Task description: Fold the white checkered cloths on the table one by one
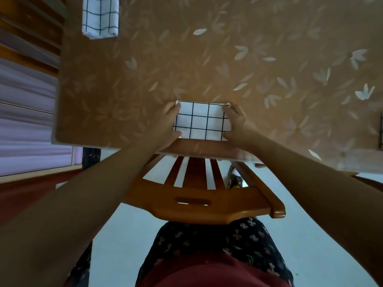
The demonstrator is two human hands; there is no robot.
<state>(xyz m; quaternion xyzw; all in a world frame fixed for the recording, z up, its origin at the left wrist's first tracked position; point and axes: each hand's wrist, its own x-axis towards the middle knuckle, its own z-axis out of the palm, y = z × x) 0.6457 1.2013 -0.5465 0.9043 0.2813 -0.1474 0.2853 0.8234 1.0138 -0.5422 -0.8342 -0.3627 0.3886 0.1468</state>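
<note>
Leaf-patterned brown counter (145, 69), head view. Near its front edge lay a folded checkered cloth (202, 121), left hand (165, 123) gripping its left side, right hand (236, 121) its right. At the far-left corner sat a second folded cloth (101, 15).

Two cloths (202, 121) (101, 16), two hands (165, 123) (236, 121), one chair (207, 201)

Near cloth (202, 121) is seen at the table's (207, 59) front edge, between left hand (165, 123) and right hand (235, 123); far cloth (101, 15) is set back-left, chair (203, 201) in front.
</note>
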